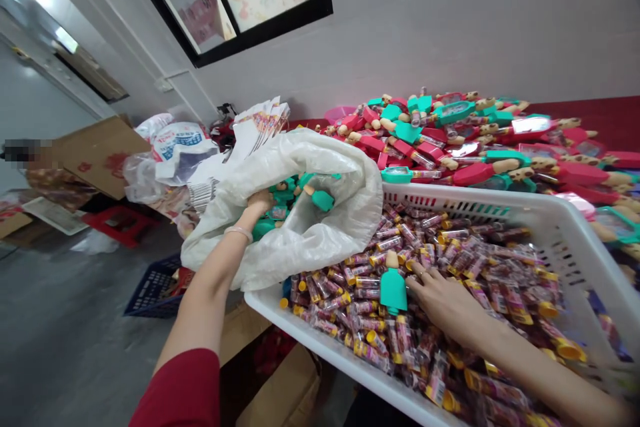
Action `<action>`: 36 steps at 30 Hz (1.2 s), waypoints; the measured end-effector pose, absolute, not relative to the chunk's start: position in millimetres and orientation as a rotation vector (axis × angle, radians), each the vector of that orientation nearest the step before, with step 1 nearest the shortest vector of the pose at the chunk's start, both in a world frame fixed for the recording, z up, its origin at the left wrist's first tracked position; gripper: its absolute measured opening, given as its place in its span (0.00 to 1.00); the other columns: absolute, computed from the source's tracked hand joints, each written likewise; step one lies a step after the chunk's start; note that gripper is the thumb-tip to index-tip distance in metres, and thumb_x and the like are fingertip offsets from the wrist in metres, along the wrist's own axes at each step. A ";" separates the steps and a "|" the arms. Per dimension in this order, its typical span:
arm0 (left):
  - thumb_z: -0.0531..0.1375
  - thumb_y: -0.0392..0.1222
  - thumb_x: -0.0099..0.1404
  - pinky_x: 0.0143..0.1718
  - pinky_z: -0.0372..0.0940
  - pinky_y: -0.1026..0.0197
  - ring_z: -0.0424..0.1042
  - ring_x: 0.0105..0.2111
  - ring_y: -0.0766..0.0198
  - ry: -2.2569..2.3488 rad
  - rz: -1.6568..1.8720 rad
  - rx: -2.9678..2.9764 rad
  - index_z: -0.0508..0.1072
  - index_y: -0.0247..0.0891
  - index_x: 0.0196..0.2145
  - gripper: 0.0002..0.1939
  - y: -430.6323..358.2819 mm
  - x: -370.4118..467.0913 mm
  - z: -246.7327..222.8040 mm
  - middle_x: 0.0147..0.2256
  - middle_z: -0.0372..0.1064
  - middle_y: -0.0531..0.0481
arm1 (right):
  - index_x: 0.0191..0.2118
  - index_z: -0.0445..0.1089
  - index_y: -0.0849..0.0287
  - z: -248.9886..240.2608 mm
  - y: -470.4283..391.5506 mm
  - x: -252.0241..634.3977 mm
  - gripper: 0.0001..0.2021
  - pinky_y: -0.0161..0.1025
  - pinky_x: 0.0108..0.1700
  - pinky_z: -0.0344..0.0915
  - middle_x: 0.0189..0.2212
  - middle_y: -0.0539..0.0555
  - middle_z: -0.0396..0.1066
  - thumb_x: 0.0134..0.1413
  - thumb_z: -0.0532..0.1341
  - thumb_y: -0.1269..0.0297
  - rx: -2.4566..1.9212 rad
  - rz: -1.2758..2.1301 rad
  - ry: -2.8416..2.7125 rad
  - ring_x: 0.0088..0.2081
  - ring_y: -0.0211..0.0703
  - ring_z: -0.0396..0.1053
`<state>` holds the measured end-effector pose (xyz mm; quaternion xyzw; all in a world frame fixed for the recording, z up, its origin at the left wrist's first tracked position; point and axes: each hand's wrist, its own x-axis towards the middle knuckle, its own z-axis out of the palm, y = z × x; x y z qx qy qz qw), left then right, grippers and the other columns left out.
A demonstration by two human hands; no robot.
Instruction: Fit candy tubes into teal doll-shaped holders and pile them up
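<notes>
Where sack gapes, left hand inside

Sack gaping upward, folds blocking basket corner

Crate located centre to right, filled with tubes. Crate's far-left corner overlapped by sack — toy pieces contained inside, left hand inserted among them. Single toy piece laid on tubes, right hand placed just right of it. Toys heaped behind crate, before wall. Printed sheets stacked behind sack. Stool and floor basket positioned left of sack.
</notes>
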<state>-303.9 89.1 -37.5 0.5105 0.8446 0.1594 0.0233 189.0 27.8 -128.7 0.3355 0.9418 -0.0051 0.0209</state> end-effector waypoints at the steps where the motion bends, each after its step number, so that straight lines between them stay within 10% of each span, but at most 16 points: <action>1: 0.65 0.29 0.48 0.59 0.54 0.45 0.59 0.60 0.39 2.596 0.437 1.647 0.69 0.38 0.53 0.33 93.4 -304.5 -40.8 0.57 0.65 0.35 | 0.49 0.69 0.57 -129.3 28.3 189.1 0.21 0.50 0.44 0.70 0.61 0.67 0.59 0.53 0.51 0.79 1.037 -0.029 2.922 0.52 0.59 0.67; 7: 0.58 0.27 0.56 0.66 0.37 0.46 0.45 0.67 0.50 2.456 0.237 2.021 0.63 0.49 0.61 0.36 123.7 -299.1 -51.1 0.64 0.56 0.47 | 0.50 0.69 0.59 -127.7 29.4 187.9 0.22 0.51 0.44 0.70 0.60 0.67 0.60 0.52 0.50 0.80 1.035 0.022 2.870 0.53 0.60 0.66; 27: 0.46 0.29 0.66 0.65 0.38 0.45 0.49 0.66 0.53 2.469 -0.107 2.285 0.60 0.47 0.63 0.30 111.0 -311.0 -50.9 0.62 0.59 0.42 | 0.55 0.68 0.58 -131.5 33.2 185.2 0.25 0.48 0.44 0.72 0.61 0.67 0.60 0.52 0.51 0.79 1.052 0.018 2.895 0.54 0.58 0.67; 36: 0.56 0.34 0.62 0.52 0.63 0.50 0.64 0.55 0.45 2.578 -0.218 2.115 0.56 0.45 0.63 0.32 74.1 -276.8 -26.7 0.57 0.61 0.37 | 0.56 0.68 0.59 -131.7 33.5 185.1 0.27 0.50 0.47 0.70 0.61 0.68 0.60 0.51 0.52 0.79 1.057 -0.013 2.928 0.55 0.60 0.65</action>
